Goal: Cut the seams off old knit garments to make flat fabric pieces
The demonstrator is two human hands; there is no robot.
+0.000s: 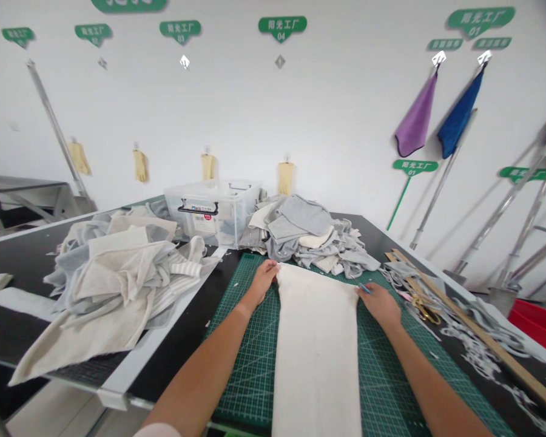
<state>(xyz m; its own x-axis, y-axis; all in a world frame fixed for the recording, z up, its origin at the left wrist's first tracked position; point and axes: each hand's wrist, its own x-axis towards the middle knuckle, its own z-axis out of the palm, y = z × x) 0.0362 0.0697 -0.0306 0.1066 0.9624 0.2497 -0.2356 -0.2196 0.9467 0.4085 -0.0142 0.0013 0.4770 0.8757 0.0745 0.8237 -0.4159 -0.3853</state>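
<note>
A long cream cloth (317, 340) lies over the green cutting mat (241, 358) and runs down past the bottom of the view. At its far left corner, the fingers of my left hand (264, 278) are pinched on the edge. My right hand (382, 303) is closed at the far right corner of the cloth. A slim blue pen-like tool (364, 288) sticks out from its fingers; its exact kind is unclear. Just beyond the cloth's far edge rises a heap of grey and cream fabric pieces (300, 224).
On the left lies another fabric pile (118, 273), with a clear plastic bin (209, 209) behind it. Gold-handled scissors (425, 311), fabric scraps (471, 346) and a long wooden strip (495, 346) line the right side. A red container (539, 325) stands past the table's right edge.
</note>
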